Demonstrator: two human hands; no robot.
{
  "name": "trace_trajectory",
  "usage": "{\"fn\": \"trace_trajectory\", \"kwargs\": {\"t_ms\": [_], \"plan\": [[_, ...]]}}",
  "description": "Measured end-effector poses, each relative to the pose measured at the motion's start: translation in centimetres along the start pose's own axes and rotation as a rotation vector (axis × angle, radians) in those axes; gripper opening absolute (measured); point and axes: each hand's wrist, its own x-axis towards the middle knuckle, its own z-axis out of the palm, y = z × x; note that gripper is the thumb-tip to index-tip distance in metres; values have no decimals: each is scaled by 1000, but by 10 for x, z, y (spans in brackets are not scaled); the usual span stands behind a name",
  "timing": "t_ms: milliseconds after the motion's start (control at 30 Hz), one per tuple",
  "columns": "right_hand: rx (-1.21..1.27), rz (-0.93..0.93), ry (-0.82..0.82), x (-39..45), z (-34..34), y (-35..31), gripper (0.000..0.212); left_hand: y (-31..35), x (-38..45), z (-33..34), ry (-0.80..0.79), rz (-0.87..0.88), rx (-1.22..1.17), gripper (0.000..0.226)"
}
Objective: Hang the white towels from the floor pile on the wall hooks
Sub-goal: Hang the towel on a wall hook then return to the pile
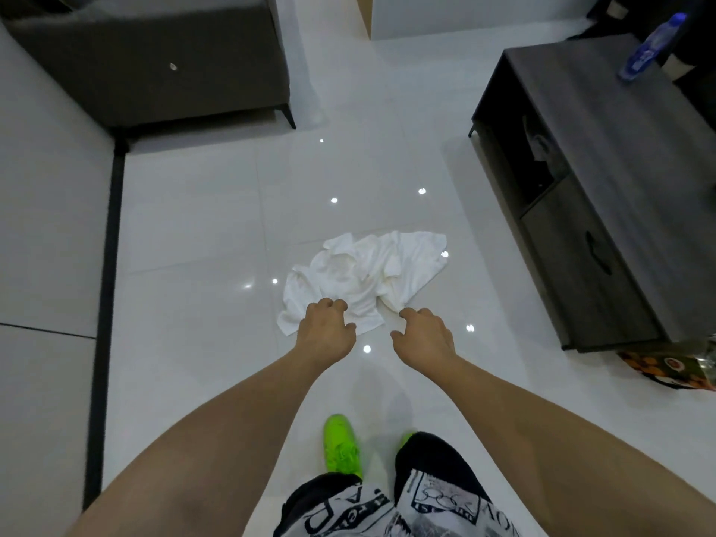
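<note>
A crumpled pile of white towels (364, 275) lies on the glossy white tile floor in the middle of the head view. Both my arms reach down toward it. My left hand (325, 329) hovers over the pile's near left edge with its fingers curled and apart, holding nothing. My right hand (422, 335) is just to the right of the pile's near edge, fingers spread and bent, also holding nothing. Whether either hand touches the cloth is unclear. No wall hooks are in view.
A dark grey sofa (155, 63) stands at the back left. A dark wooden low cabinet (604, 180) runs along the right, with a blue-capped water bottle (651, 44) on top. A patterned bag (670, 366) lies by its near end. My green shoes (343, 445) are below.
</note>
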Motion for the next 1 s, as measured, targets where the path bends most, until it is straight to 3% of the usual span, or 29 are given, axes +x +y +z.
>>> {"fn": "trace_trajectory", "kwargs": {"t_ms": [333, 633, 1000], "plan": [[-1, -35, -136, 121, -16, 12, 39, 17, 99, 9, -53, -165, -79, 47], [-8, -76, -319, 254, -29, 32, 44, 63, 211, 27, -62, -395, -263, 42], [-76, -42, -383, 392, 44, 64, 39, 30, 324, 117, -98, -548, -397, 38]]}}
